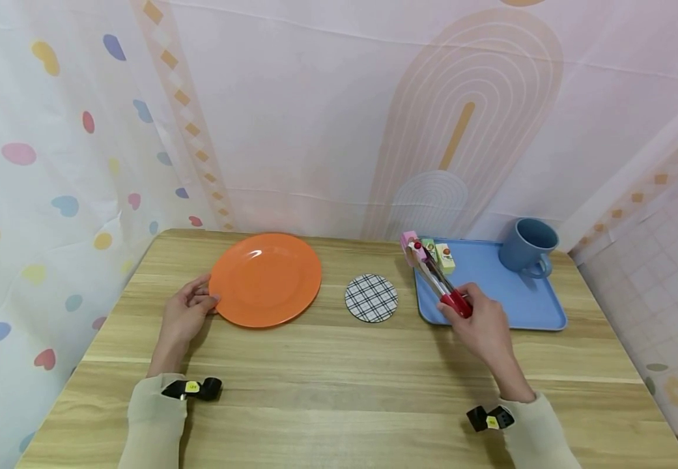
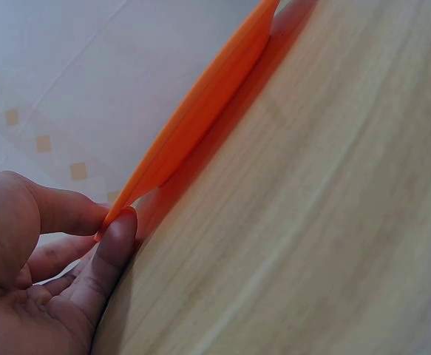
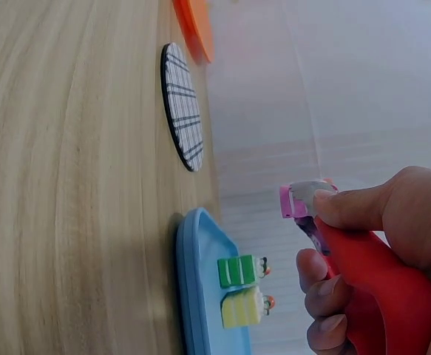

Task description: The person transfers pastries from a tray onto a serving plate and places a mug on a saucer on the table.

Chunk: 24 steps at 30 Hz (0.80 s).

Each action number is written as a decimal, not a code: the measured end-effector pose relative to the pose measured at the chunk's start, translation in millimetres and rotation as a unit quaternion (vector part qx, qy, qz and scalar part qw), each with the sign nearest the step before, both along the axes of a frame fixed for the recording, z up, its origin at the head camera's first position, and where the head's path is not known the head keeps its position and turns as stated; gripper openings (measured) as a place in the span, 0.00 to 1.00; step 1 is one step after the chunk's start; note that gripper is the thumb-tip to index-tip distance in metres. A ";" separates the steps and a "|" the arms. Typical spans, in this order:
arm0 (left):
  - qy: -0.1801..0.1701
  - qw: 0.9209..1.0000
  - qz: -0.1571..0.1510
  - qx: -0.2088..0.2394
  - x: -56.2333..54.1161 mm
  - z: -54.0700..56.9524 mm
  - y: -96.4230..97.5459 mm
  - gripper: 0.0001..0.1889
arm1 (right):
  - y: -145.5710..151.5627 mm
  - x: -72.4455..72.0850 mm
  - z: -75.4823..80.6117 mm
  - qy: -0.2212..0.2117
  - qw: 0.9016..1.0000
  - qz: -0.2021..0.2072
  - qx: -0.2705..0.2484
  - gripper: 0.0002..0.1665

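My left hand (image 1: 183, 316) pinches the left rim of an orange plate (image 1: 265, 280) between thumb and fingers. In the left wrist view, the pinched rim of the plate (image 2: 185, 122) shows edge-on just above the wood. My right hand (image 1: 485, 326) grips red-handled metal tongs (image 1: 456, 301), and their far end holds a small pink cake slice (image 1: 408, 240) raised at the tray's left edge. On the blue tray (image 1: 491, 293) sit a green cake slice (image 3: 235, 271) and a yellow cake slice (image 3: 242, 308), side by side.
A blue mug (image 1: 527, 246) stands on the tray's back right corner. Between plate and tray lies a round checked coaster (image 1: 371, 298). Behind the wooden table (image 1: 339, 391) hangs a patterned cloth (image 1: 303, 130).
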<state>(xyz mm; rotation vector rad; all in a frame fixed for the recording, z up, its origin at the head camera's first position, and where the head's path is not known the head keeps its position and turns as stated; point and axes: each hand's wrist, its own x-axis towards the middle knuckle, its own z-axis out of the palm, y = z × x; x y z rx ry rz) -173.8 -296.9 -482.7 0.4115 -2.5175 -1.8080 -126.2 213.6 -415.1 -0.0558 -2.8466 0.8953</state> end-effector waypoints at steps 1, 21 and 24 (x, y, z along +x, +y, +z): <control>-0.001 1.000 0.000 0.000 0.1 0.1 0.0 0.31 | -0.9 -0.2 0.0 0.002 1.000 0.001 0.000 0.23; 0.008 1.000 -0.005 0.006 0.2 -0.2 -0.8 0.31 | -16.1 -1.0 0.2 0.002 1.000 0.014 -0.003 0.23; 0.007 1.000 -0.004 0.005 0.4 0.4 -0.7 0.31 | -18.6 -1.5 0.3 0.005 1.000 0.016 -0.004 0.23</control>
